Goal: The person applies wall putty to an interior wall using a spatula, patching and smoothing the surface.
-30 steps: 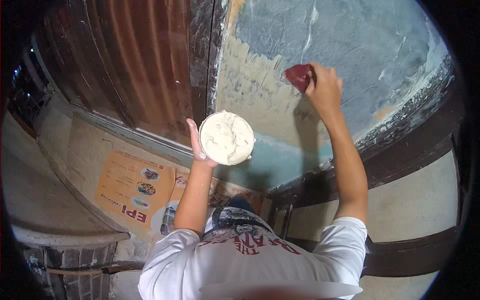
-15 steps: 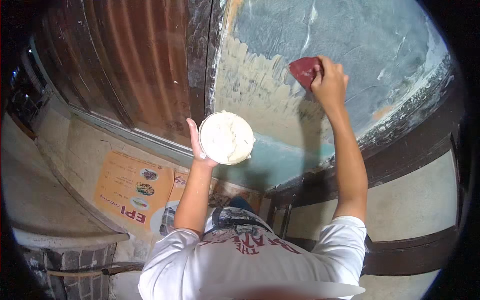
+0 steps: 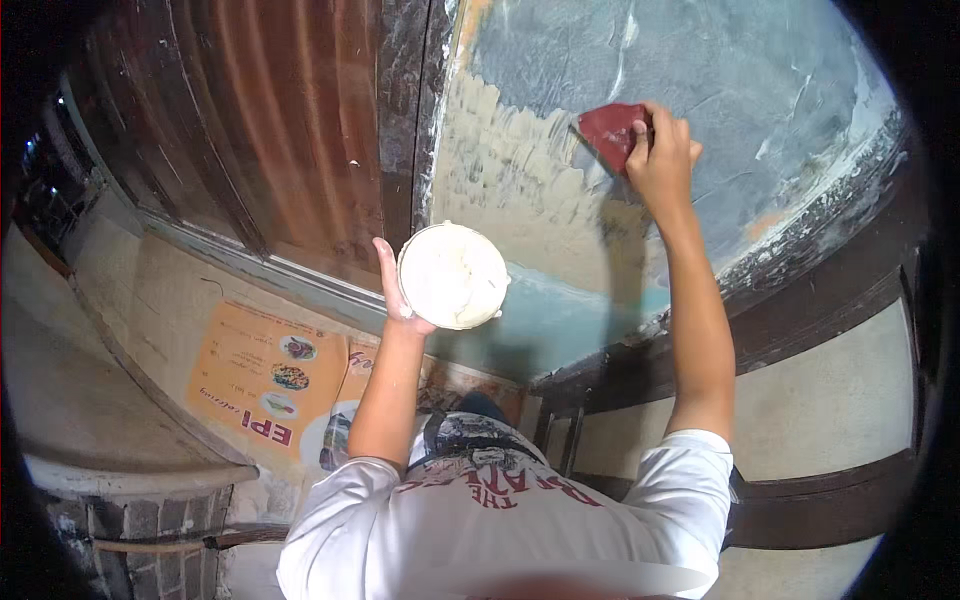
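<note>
A: Left hand [image 3: 398, 292]?
B: Raised, fingers curled around a round white tub [image 3: 453, 276] of pale filler, gripped from the left edge, held in front of the blue-grey wall [image 3: 760, 90].
A: Right hand [image 3: 662, 158]?
B: Closed on a red scraper [image 3: 610, 132], blade pressed flat against the wall (at the boundary between the beige coated patch [image 3: 520, 190] and bare surface).
A: Surroundings?
B: Rusty corrugated panel [image 3: 290, 130] on the left, dark wooden frame [image 3: 800, 300] below right, orange posters [image 3: 265, 375] near floor level.
</note>
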Tool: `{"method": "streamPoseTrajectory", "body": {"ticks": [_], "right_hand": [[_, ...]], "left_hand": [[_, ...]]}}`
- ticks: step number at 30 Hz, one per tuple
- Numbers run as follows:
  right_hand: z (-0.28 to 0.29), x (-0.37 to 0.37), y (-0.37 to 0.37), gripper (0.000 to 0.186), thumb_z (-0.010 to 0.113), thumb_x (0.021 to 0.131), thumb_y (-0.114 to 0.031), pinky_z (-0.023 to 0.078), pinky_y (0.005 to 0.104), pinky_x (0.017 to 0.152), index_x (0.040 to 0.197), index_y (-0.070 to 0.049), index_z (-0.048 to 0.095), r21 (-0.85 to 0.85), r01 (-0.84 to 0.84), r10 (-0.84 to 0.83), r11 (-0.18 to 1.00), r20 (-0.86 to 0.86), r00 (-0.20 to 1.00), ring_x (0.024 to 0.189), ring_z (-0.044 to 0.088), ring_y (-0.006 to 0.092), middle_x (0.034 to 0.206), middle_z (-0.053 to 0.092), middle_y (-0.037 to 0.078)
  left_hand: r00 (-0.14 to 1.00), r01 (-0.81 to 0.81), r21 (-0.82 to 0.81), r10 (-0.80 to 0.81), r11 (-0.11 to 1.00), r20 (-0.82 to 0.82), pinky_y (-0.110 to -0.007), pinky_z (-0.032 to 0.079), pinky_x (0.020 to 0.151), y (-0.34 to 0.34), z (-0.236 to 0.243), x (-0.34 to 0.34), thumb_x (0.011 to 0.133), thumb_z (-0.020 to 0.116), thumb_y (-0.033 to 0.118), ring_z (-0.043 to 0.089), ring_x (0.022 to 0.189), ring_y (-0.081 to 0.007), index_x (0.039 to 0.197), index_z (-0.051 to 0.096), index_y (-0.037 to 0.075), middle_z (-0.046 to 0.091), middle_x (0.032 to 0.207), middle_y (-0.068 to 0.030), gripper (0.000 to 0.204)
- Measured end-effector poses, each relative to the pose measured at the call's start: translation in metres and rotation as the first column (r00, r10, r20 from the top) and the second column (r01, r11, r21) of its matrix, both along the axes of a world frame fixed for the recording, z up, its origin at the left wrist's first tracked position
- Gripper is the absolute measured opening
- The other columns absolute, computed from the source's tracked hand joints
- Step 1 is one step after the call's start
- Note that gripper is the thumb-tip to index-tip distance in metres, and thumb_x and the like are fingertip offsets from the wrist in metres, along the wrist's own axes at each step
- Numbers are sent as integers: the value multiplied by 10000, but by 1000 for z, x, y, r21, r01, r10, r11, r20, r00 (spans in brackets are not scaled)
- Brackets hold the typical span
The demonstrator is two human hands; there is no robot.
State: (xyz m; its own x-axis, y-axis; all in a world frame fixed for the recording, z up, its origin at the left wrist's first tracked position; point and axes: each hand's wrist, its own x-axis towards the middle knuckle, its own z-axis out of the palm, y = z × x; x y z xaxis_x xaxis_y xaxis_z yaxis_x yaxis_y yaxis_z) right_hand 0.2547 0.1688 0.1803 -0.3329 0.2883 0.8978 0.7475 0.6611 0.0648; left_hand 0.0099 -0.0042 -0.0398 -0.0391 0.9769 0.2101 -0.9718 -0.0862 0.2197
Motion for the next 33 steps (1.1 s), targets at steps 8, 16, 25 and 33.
{"method": "streamPoseTrajectory", "body": {"ticks": [8,16,25,33], "right_hand": [[-23,7,2,303,671,878,-139,330,460,862,1180,-141,652,-1,94,-91,996,229,969,985,582,262,1072,693,23],[-21,9,-2,313,658,883,-98,348,465,866,1193,-143,647,-9,-10,12,1000,188,982,1000,586,259,1090,691,18],[2,-2,9,293,620,919,-97,328,455,872,1208,-139,647,31,40,-40,999,-6,999,1008,583,257,1116,694,22],[-37,18,0,383,667,827,-66,319,465,850,1201,-146,641,-30,18,-8,999,328,945,1005,575,240,1052,682,15]], "left_hand": [[999,16,32,-17,999,32,-588,446,1081,0,0,-3,873,335,875,553,1291,-411,1464,467,9,538,1449,-212,1056],[996,58,35,-60,998,58,-661,459,1025,0,-1,-2,850,336,896,552,1285,-431,1455,487,41,530,1457,-211,1058],[994,11,-12,-9,1000,109,-663,461,1023,4,-6,-5,859,371,876,560,1268,-442,1467,460,-2,531,1449,-236,1071],[1000,-16,-44,17,999,15,-594,475,1048,2,-4,-6,859,363,882,585,1249,-397,1409,530,10,579,1403,-205,1044]]}}
